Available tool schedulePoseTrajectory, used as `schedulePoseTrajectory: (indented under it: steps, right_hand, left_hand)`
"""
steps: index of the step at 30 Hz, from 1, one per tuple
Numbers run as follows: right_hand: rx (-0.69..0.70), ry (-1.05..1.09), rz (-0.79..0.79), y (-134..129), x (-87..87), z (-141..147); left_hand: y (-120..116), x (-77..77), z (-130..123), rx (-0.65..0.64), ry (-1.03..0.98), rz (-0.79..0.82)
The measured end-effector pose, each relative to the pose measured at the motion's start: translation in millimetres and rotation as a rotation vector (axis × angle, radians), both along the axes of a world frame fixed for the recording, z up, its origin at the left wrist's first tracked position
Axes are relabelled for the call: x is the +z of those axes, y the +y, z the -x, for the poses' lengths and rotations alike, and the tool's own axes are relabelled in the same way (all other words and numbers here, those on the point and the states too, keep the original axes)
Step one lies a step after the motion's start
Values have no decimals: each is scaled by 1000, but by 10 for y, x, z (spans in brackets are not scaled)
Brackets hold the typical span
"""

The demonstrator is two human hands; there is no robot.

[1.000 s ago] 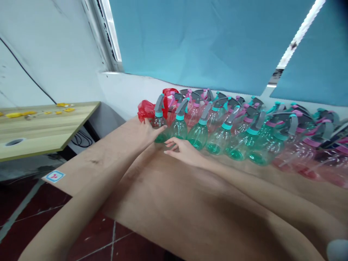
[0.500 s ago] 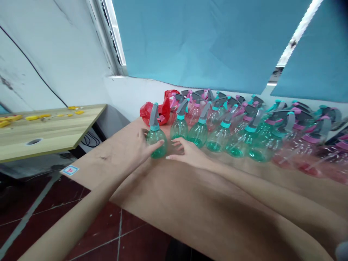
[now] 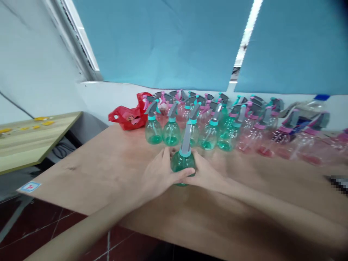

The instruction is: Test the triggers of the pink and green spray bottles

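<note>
A green see-through spray bottle (image 3: 180,163) with a teal collar and grey trigger head stands upright between my two hands, over the front part of the brown table (image 3: 108,170). My left hand (image 3: 160,172) wraps its left side, thumb laid across the front. From the right, my right hand (image 3: 205,171) grips the same bottle, its thumb meeting the left one. The fingers behind the bottle are mostly hidden. Just beyond it, a row of green spray bottles (image 3: 171,132) stands upright, with pink ones (image 3: 268,141) farther right.
A red plastic bag (image 3: 127,117) lies at the back left, beside the bottles. Another wooden table (image 3: 40,137) with small yellow pieces (image 3: 40,119) stands at far left. A dark object (image 3: 339,183) lies at the right edge. Blue covering (image 3: 168,47) hangs behind.
The green spray bottle has moved from the left end of the row toward me and to the right. My right hand has closed on it beside my left. The view has turned right.
</note>
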State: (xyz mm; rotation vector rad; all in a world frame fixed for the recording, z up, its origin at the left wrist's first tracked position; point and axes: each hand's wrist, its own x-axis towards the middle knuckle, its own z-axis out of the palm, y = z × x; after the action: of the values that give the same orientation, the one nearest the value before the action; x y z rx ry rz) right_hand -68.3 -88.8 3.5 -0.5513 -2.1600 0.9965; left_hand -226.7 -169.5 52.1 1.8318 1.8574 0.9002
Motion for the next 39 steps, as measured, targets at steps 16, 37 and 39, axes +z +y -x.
schedulePoseTrajectory:
  steps: [16, 37, 39]
  right_hand:
    - [-263, -144, -193, 172, -66, -1111]
    - [-200, -455, -242, 538, -534, -1916]
    - [-195, -468, -236, 537, -529, -1919]
  left_hand:
    - [969, 89, -1240, -381, -218, -272]
    - [1089, 153, -1270, -379, -219, -267]
    - [1095, 155, -1262, -385, -228, -262]
